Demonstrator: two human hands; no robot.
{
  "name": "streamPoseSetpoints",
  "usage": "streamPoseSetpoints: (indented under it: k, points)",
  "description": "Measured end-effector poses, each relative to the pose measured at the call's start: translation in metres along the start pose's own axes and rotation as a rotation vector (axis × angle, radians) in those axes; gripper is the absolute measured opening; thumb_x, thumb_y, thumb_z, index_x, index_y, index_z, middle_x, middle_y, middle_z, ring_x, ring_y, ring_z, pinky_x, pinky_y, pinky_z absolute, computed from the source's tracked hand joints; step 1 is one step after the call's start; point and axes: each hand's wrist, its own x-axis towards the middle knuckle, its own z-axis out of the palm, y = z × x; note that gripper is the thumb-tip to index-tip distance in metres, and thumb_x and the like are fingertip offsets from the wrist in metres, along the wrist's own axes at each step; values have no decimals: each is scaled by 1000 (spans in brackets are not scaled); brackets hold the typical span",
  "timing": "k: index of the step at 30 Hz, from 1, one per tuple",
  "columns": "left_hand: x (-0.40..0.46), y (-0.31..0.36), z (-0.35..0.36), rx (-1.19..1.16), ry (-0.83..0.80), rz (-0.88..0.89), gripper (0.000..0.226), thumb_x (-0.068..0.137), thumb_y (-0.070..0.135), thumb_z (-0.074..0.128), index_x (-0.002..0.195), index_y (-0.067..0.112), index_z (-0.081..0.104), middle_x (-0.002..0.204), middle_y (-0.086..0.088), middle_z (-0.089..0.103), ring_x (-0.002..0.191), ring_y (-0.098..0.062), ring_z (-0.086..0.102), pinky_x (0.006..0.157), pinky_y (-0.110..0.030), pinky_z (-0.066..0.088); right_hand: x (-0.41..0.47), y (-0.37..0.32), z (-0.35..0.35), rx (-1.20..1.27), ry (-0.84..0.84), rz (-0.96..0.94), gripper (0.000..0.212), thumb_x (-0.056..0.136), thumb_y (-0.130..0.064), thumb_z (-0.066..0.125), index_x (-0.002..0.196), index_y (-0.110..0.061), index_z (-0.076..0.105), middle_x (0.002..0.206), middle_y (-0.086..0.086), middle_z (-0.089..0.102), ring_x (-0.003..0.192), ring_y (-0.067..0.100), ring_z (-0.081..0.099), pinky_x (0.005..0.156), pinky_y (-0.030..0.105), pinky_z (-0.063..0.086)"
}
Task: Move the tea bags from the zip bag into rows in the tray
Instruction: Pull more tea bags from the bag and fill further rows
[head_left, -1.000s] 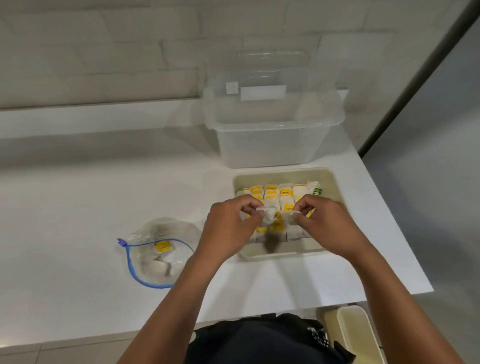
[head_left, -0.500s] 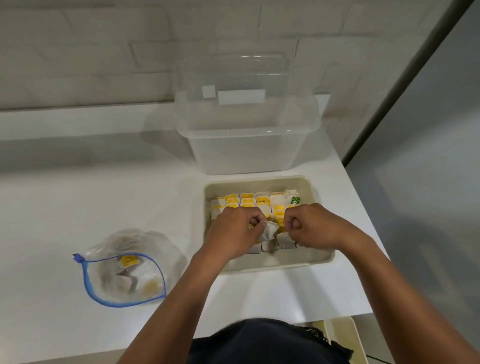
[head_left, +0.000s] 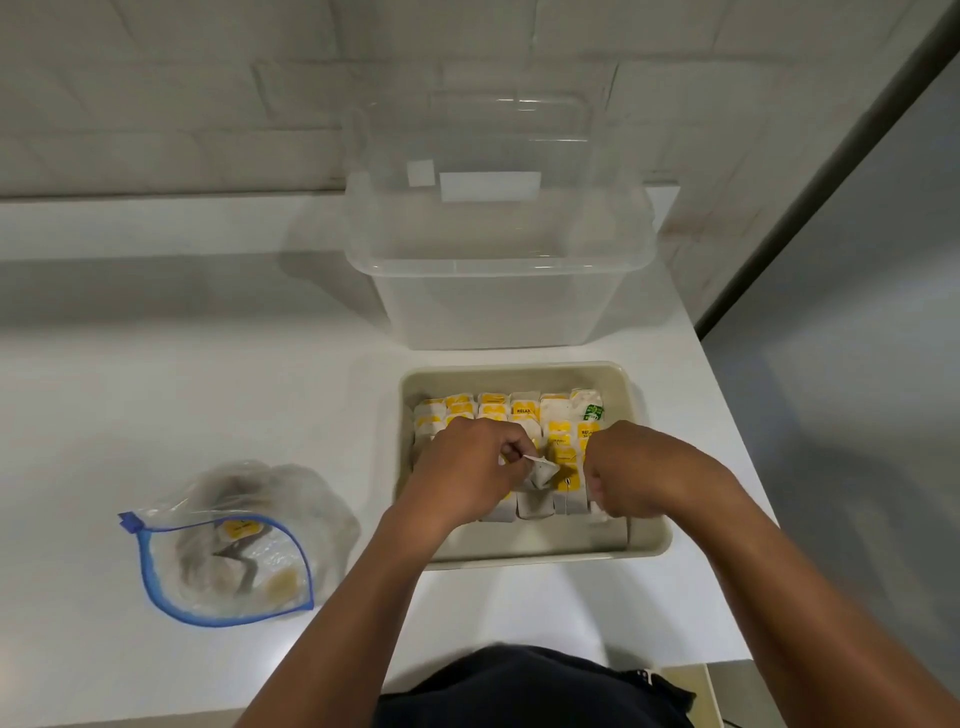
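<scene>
White paper shows between the fingers of the left hand (head_left: 470, 475), at centre frame: it pinches 1 tea bag (head_left: 541, 472) just above the packed rows. The right hand (head_left: 631, 475) sits beside it, fingers curled into a loose fist; whether it holds anything cannot be determined.

Change since 0.5 s ago: both hands remain over the same spot, but the pinched bag now hangs lower, close to the rows. Judgement: the bag is being seated into a gap in the near row, so placement is almost complete.

Outward from the hands, the beige tray (head_left: 647, 540) holds several rows of yellow-labelled tea bags (head_left: 493, 405), with bare floor along its near edge. At lower left of the frame, the zip bag (head_left: 228, 551) lies open on the white counter (head_left: 156, 389), with a few bags inside. At upper centre stands a clear plastic bin (head_left: 498, 291).
</scene>
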Motion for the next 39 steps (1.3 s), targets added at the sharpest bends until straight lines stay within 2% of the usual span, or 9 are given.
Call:
streamPoseSetpoints:
  k: [4, 6, 8, 15, 23, 27, 31, 35, 39]
  points:
    - [-1, -3, -1, 19, 5, 0, 8, 90, 34, 67, 91, 39, 73, 87, 21, 71, 65, 7, 53, 65, -23, 46, 5, -9, -2, 8, 89, 117, 28, 87, -1, 57, 66, -13, 43, 71, 0, 41, 60, 15, 46, 54, 26, 38]
    - [-2, -4, -3, 17, 17, 0, 8, 90, 34, 67, 91, 39, 73, 87, 21, 71, 63, 9, 53, 62, -21, 43, 5, -14, -6, -8, 121, 153, 12, 88, 3, 54, 83, -7, 53, 73, 1, 36, 70, 19, 51, 62, 28, 41]
    - [-2, -4, -4, 15, 21, -2, 7, 90, 34, 68, 91, 39, 73, 87, 21, 71, 62, 11, 53, 60, -19, 41, 5, -17, -9, -5, 117, 163, 21, 89, 5, 52, 104, -7, 61, 76, 2, 38, 86, 24, 56, 70, 29, 42]
    - [-4, -5, -5, 11, 27, -16, 9, 90, 32, 67, 94, 35, 75, 87, 19, 71, 70, 4, 59, 69, -24, 51, 9, -26, -20, -13, 106, 184, 32, 92, 2, 52, 123, -5, 60, 125, 10, 55, 114, 28, 60, 74, 31, 43]
    - [-5, -10, -8, -1, 32, -24, 10, 90, 30, 67, 93, 35, 74, 87, 19, 71, 72, 4, 60, 69, -22, 50, 12, -23, -18, -28, 115, 198, 31, 90, 4, 52, 118, -5, 61, 117, 8, 58, 109, 27, 62, 72, 30, 43]
    - [-4, -10, -8, -4, 27, -26, 10, 90, 30, 67, 94, 35, 74, 89, 19, 71, 60, 15, 53, 62, -19, 42, 9, -25, -21, -9, 174, 175, 27, 89, 4, 54, 113, -6, 63, 94, 4, 48, 101, 26, 63, 70, 29, 44]
    - [-4, -12, -7, -21, 27, -29, 9, 91, 30, 67, 95, 34, 75, 89, 19, 72, 58, 18, 51, 63, -20, 42, -5, -25, -23, 21, 184, 105, 21, 87, 5, 54, 74, -8, 45, 78, 4, 40, 68, 19, 51, 67, 30, 43]
    - [-4, -15, -8, -32, 36, -46, 7, 90, 31, 68, 91, 35, 73, 89, 19, 72, 59, 14, 53, 66, -22, 47, -31, -32, -6, 91, 44, 73, 10, 90, 0, 52, 94, -7, 59, 85, 6, 47, 92, 30, 61, 68, 31, 47]
    - [-5, -17, -9, -25, 51, -37, 7, 90, 30, 69, 87, 36, 71, 85, 19, 71, 59, 15, 52, 60, -21, 39, -49, -32, 21, 205, 78, 66, 23, 90, -3, 43, 73, -18, 43, 81, 5, 44, 82, 28, 50, 66, 28, 43]
